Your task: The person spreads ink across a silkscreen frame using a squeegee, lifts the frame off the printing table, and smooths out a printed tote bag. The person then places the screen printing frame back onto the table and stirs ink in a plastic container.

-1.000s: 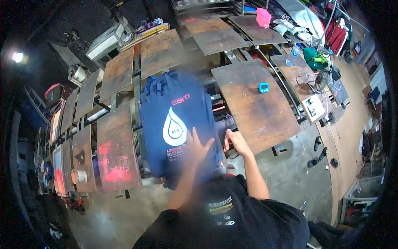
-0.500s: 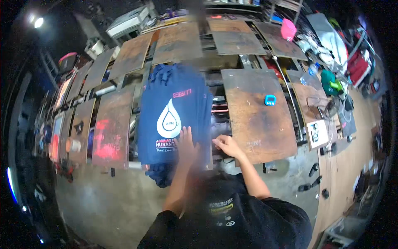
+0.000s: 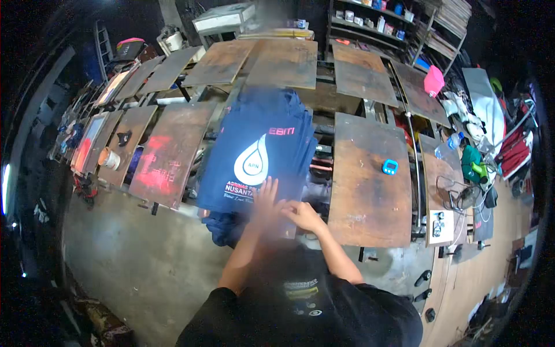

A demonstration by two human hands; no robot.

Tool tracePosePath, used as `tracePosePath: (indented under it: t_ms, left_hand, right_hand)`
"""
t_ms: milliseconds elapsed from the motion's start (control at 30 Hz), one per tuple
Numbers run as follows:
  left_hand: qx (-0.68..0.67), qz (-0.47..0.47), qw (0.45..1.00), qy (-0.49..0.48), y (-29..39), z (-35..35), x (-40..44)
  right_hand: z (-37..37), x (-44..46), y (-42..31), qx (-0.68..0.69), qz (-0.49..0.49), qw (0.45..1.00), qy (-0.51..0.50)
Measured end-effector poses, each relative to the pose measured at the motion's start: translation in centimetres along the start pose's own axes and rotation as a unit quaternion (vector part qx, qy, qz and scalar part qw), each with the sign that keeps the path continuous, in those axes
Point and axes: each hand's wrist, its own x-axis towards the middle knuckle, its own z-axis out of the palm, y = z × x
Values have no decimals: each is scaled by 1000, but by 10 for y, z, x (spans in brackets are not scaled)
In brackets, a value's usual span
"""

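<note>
A pile of dark blue T-shirts (image 3: 222, 173) lies in front of me, its top shirt printed with a white drop, white lettering and red letters. My left hand (image 3: 266, 202) rests on the lower part of the print with its fingers stretched out; a blurred smear covers part of it. Close beside it, at the lower right of the pile, my right hand (image 3: 305, 216) is closed, thumb and fingers curled together. Whatever is between those fingertips, if anything, is too small to make out.
Brown boards (image 3: 370, 191) stand in two rows on a frame. A blue digital timer (image 3: 389, 167) sits on the board to the right. Farther right are a plastic bottle (image 3: 450, 144) and a pink container (image 3: 433, 81). A white cup (image 3: 108, 158) stands at left.
My right hand has moved left, from beside the pile to next to my left hand. My left hand stays on the print. The camera view has shifted, showing more shelves at the back.
</note>
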Motion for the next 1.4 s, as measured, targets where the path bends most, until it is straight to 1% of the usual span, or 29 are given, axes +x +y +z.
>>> tracePosePath:
  t_ms: [67, 100, 167, 233, 267, 333, 367, 400, 433, 500, 567, 633, 667, 700, 733, 767, 833, 867, 900, 967, 1000, 1033, 1133, 1200, 1267, 1300, 1333, 1367, 1400]
  left_hand:
    - [-55, -20, 998, -21, -7, 1, 2]
    - [-52, -16, 998, -15, -11, 0, 2]
    - [-136, -18, 990, -18, -19, 3, 2]
    - [-147, -18, 989, -23, -28, 9, 0]
    - [-172, -14, 985, -28, -34, 10, 2]
    - [-222, -15, 974, -50, -40, 7, 6]
    - [-222, -3, 973, -59, -42, 6, 6]
    - [-222, -9, 973, -55, -40, 4, 6]
    - [-223, -15, 973, -52, -40, 8, 4]
    - [-241, 1, 968, -66, -41, 8, 9]
    - [-308, -43, 948, -74, -42, 3, 9]
    - [-328, -38, 940, -86, -50, 3, 7]
    - [-382, -61, 917, -96, -53, 2, 6]
    - [-434, -83, 891, -103, -59, 1, 5]
    - [-433, -83, 892, -103, -66, -1, 4]
    - [-457, -128, 870, -134, -72, -4, 5]
    - [-499, -212, 817, -195, -95, 7, 8]
    - [-551, -212, 787, -177, -122, 38, 8]
    - [-483, -149, 840, -196, -125, 29, 6]
    - [-333, -100, 918, -191, -98, -24, 1]
    - [-422, -80, 892, -142, -115, 10, 3]
    - [-473, -62, 868, -140, -121, 21, 5]
    - [-502, -61, 852, -138, -104, 3, 1]
    - [-434, 8, 900, -48, -97, -2, -3]
    - [-449, 17, 891, -64, -103, 1, -1]
    - [-456, 23, 886, -78, -104, -2, 2]
    - [-493, 36, 865, -83, -104, -4, 1]
    - [-498, 41, 862, -88, -104, -5, 1]
    - [-412, 32, 900, -137, -95, -30, 3]
  right_hand:
    - [3, 7, -4, 26, -9, 999, 25]
    - [5, 10, -7, 56, -6, 997, 49]
    - [11, 16, -9, 25, 2, 997, 70]
    - [18, 18, -15, 30, 6, 994, 107]
    - [20, 20, -18, -25, 28, 993, 116]
    - [28, 17, -23, -15, 13, 988, 153]
    - [31, 15, -24, -10, 3, 986, 167]
    - [29, 12, -34, -32, 75, 988, 130]
    - [33, 9, -33, -30, 87, 985, 144]
    - [42, 7, -32, -16, 69, 974, 214]
    - [49, 11, -36, -18, 91, 964, 248]
    - [67, 19, -28, -13, 71, 944, 322]
    - [79, 27, -23, -23, 36, 923, 381]
    - [84, 30, -31, -22, 37, 924, 381]
    - [89, 31, -40, -31, 67, 931, 359]
    - [92, 33, -50, -41, 96, 935, 338]
    - [108, 38, -54, -32, 108, 930, 349]
    - [117, 43, -43, -53, 85, 914, 394]
    - [125, 48, -31, -74, 63, 894, 438]
    - [131, 55, -18, -55, 97, 891, 441]
    - [134, 56, -12, -65, 93, 890, 442]
    - [137, 58, -6, -79, 87, 889, 443]
    - [144, 59, -8, -120, 102, 873, 462]
    - [144, 56, -28, -132, 137, 872, 450]
    - [138, 58, -58, -145, 163, 870, 442]
    - [137, 59, -66, -150, 191, 871, 428]
    - [137, 59, -71, -154, 220, 870, 413]
    - [138, 58, -72, -158, 225, 866, 419]
    - [141, 59, -69, -162, 215, 861, 431]
